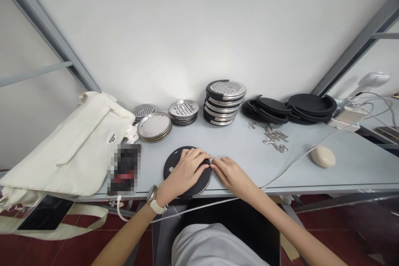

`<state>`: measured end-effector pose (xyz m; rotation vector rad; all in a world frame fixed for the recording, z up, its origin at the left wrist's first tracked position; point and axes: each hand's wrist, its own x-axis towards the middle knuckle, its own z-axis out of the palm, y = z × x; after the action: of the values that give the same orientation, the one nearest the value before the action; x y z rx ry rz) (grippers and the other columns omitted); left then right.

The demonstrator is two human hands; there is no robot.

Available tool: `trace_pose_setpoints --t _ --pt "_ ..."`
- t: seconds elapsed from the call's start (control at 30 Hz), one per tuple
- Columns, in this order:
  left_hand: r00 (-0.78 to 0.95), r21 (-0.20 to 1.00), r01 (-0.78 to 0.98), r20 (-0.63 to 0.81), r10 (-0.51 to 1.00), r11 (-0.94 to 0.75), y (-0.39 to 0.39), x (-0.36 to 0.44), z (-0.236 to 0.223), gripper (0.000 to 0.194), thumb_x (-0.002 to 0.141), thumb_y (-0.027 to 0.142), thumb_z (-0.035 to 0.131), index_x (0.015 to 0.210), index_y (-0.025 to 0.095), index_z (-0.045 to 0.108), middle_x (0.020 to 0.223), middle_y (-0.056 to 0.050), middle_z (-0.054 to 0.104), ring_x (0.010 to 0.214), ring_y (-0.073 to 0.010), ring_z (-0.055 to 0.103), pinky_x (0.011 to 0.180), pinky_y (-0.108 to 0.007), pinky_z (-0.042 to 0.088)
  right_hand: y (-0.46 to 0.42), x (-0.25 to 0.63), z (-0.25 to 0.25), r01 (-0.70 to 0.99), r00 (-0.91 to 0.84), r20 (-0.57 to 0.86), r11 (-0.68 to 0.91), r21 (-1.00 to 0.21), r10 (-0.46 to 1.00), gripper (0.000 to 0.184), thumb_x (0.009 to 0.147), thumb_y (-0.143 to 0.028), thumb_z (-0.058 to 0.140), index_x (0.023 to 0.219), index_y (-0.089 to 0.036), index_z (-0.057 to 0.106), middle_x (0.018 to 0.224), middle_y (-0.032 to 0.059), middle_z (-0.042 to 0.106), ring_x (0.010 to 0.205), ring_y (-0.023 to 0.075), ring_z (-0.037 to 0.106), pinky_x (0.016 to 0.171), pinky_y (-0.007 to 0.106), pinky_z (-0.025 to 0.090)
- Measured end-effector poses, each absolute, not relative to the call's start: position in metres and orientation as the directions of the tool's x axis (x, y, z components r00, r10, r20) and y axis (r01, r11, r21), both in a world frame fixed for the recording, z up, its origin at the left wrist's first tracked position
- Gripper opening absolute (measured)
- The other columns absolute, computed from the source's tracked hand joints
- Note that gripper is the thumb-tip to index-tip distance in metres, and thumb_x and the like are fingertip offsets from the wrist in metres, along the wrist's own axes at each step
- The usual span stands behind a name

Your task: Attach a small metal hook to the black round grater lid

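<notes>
A black round disc (173, 165) lies near the table's front edge, with a few light spots on its left part and a thin metal rim at lower right. Across it rests my left hand (190, 168), its fingers bent and closed on the right edge of the disc. My right hand (227, 171) meets it there, thumb and fingers pinched at that same edge. What sits between those fingertips is too small to make out. Several small metal clasps (274, 136) lie in a loose pile to the right, beyond my right hand.
Behind stand metal grater discs (183, 109), plain metal discs (155, 126), a tall stack of black-rimmed graters (225, 102) and black plastic rings (311, 108). A cream bag (71, 145) and phone (124, 170) are left. A white cable (291, 164) passes a beige mouse (323, 156).
</notes>
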<state>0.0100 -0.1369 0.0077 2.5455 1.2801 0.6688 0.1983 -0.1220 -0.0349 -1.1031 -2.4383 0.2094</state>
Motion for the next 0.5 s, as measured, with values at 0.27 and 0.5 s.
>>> trace_pose_setpoints --t 0.27,0.5 --pt "0.522 0.373 0.708 0.295 0.800 -0.600 -0.1368 0.0096 0.0071 0.026 0.092 0.022 0.040 0.116 0.023 0.050 0.108 -0.004 0.053 0.102 -0.0170 0.048 0.092 -0.036 0.033 -0.1227 0.1989 -0.0344 0.676 -0.584 0.335 0.671 -0.304 0.739 0.021 0.096 -0.025 0.032 0.084 -0.019 0.048 0.066 0.0018 0.051 0.063 0.0175 0.048 0.064 0.028 0.039" --pt "0.486 0.370 0.726 0.319 0.813 -0.579 -0.1364 0.0088 0.0045 0.024 0.091 0.025 0.043 0.113 0.022 0.051 0.112 -0.005 0.051 0.107 -0.0184 0.047 0.094 -0.037 0.032 -0.1229 0.1981 -0.0328 0.678 -0.580 0.340 0.670 -0.303 0.740 0.022 0.096 -0.024 0.032 0.081 -0.020 0.047 0.065 0.0016 0.050 0.062 0.0173 0.047 0.063 0.028 0.039"
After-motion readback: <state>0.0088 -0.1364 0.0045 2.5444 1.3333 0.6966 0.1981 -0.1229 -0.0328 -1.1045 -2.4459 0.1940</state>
